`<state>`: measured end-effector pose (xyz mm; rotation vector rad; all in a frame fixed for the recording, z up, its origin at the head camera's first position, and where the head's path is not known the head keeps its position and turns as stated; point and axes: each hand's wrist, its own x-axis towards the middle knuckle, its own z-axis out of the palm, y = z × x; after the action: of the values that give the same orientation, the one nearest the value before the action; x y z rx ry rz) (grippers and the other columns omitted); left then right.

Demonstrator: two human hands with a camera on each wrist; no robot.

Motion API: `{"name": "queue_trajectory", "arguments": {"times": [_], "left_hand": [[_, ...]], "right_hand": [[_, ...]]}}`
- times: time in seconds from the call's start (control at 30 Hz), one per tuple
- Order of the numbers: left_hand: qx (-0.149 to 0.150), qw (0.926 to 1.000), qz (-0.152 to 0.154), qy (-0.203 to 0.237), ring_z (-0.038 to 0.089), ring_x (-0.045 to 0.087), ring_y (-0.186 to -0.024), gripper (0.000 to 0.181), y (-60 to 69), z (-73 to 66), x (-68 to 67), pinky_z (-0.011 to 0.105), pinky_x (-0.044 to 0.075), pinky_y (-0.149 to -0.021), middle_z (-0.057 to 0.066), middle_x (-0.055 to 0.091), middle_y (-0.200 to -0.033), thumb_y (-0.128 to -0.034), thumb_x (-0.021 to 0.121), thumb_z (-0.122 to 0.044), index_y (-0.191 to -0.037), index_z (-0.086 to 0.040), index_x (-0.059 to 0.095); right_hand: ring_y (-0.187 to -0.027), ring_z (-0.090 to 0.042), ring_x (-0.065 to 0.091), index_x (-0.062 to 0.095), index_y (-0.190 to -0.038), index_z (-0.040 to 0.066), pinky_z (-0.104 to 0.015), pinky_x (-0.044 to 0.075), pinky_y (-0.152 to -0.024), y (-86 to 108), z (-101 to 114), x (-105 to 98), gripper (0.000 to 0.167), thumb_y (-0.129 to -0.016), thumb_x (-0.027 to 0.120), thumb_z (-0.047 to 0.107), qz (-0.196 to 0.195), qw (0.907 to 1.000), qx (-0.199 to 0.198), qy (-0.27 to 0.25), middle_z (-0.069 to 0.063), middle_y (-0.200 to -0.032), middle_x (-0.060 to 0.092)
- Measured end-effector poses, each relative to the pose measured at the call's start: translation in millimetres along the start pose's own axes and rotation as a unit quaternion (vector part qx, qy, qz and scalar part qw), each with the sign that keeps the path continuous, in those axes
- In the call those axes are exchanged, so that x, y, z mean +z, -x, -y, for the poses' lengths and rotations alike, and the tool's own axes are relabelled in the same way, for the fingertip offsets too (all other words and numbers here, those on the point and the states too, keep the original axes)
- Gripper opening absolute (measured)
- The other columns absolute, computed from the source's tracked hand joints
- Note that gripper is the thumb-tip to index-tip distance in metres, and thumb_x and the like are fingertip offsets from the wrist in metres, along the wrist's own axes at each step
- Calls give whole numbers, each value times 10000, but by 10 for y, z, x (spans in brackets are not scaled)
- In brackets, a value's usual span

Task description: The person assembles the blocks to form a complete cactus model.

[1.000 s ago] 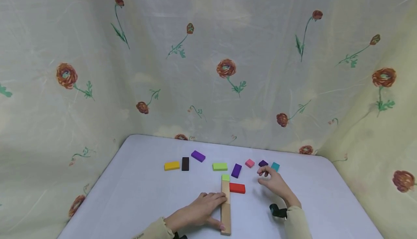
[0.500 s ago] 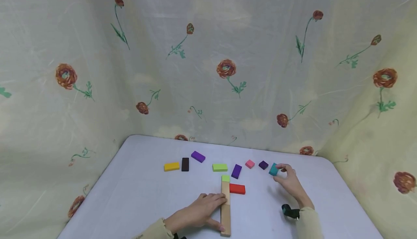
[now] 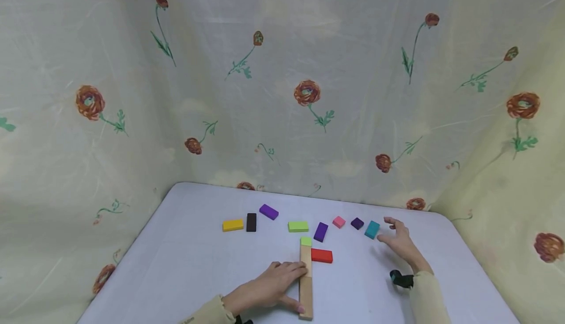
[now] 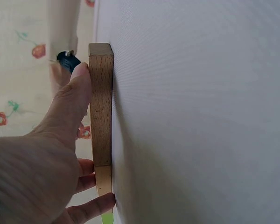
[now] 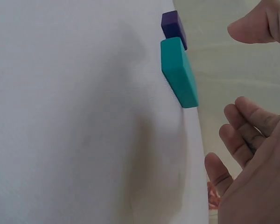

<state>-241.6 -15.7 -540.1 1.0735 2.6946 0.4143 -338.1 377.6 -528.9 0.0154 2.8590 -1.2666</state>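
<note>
My left hand (image 3: 275, 285) rests on a row of two plain wooden blocks (image 3: 306, 292), the thumb near the close end and the fingertips on the farther block. In the left wrist view the thumb touches the upper face of the near wooden block (image 4: 101, 107). A light green block end (image 3: 306, 241) lies at the row's far end, with a red block (image 3: 321, 256) against its right side. My right hand (image 3: 399, 243) hovers with fingers spread just right of a teal block (image 3: 372, 230). The right wrist view shows a gap between that hand and the teal block (image 5: 178, 72).
Farther back lie a dark purple block (image 3: 357, 223), a pink one (image 3: 338, 222), a purple block (image 3: 321, 232), a light green block (image 3: 298, 226), another purple block (image 3: 269, 211), a black block (image 3: 251, 222) and a yellow block (image 3: 232, 225). A flowered curtain (image 3: 282, 157) surrounds the white table (image 3: 185, 265).
My right hand has moved rightward, from beside the dark purple block to the teal block, then slightly away from it. The left hand has stayed on the wooden row.
</note>
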Motion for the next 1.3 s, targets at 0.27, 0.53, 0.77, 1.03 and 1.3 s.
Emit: {"name": "queue_trajectory", "arguments": {"times": [0.27,0.53,0.77,1.03,1.3], "left_hand": [[7,10000,38,4,138,391,-1366,940,-23,7,-10,471,384,-1050,-68,368,-1529,-714,585,-760,-1470,-240,378],[1,9999,77,81,137,391,-1367,940,-19,4,0,470,382,-1055,-72,362,-1533,-711,594,-756,-1471,-245,378],[-16,9999,81,65,134,392,-1365,929,-4,-23,-14,473,388,-1052,-76,364,-1532,-712,611,-741,-1466,-248,385],[-22,9999,83,85,127,395,-1356,928,2,-16,-9,464,391,-1045,-83,369,-1525,-708,611,-741,-1464,-254,385],[-18,9999,40,97,129,389,-1363,932,-1,-1,-25,466,385,-1050,-82,363,-1529,-708,615,-739,-1467,-252,380]], "right_hand": [[-1317,-430,243,247,-1461,-44,-611,278,-1046,-77,-46,33,747,-892,645,231,191,9995,239,55,-261,-1470,277],[-1311,-435,260,268,-1459,-50,-601,250,-1076,-102,-105,86,746,-888,651,238,194,9989,424,51,-276,-1463,295],[-1297,-455,297,307,-1439,-53,-600,279,-1072,-137,-146,106,689,-898,637,220,147,9991,372,138,-311,-1434,311],[-1264,-476,375,370,-1389,-101,-590,305,-1073,-150,-157,106,646,-890,661,190,112,9993,145,317,-360,-1391,373],[-1215,-455,424,404,-1360,-93,-584,363,-1019,-167,-163,119,653,-859,678,225,-67,9983,234,536,-327,-1363,435]]}}
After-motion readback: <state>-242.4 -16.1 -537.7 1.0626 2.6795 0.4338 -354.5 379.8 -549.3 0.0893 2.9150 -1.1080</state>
